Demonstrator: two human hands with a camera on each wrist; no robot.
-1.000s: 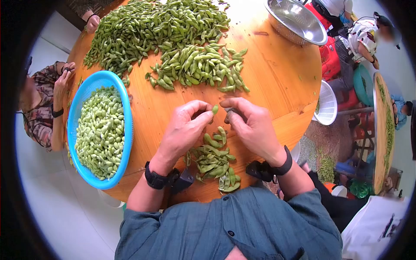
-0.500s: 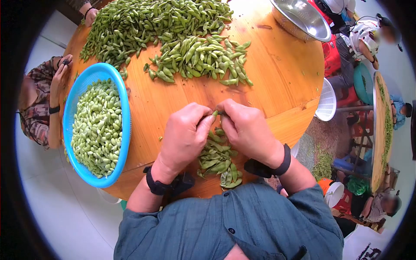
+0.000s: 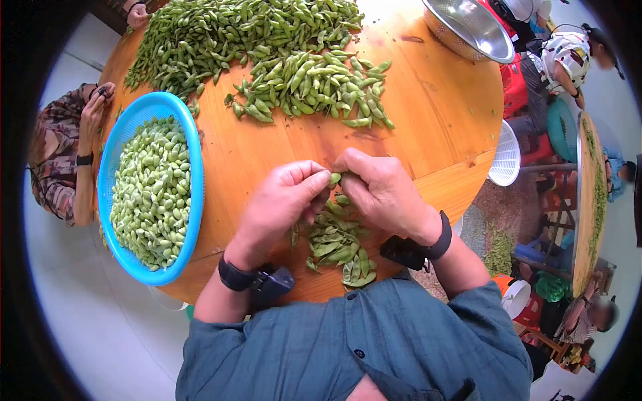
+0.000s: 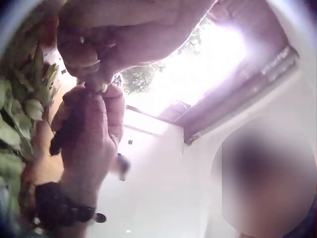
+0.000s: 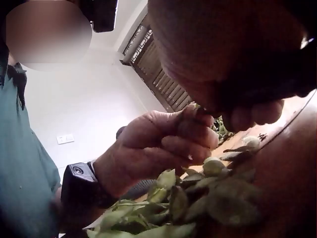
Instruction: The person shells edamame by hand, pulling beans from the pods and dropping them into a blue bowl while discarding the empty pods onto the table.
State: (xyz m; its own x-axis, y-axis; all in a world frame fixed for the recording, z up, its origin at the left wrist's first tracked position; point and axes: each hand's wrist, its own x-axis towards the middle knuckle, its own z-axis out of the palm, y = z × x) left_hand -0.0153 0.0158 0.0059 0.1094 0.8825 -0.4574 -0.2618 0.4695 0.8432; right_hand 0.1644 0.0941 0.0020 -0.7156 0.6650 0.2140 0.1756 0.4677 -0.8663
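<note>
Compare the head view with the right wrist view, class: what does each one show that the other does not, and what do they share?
Only the head view shows the blue basket of pale green beans, the metal colander and the white basket beyond the table's edge.

Only the right wrist view shows the switch plate on the wall and the slatted panel.

Both show the left hand, the right hand, the loose pods near them and the blue-green shirt.
</note>
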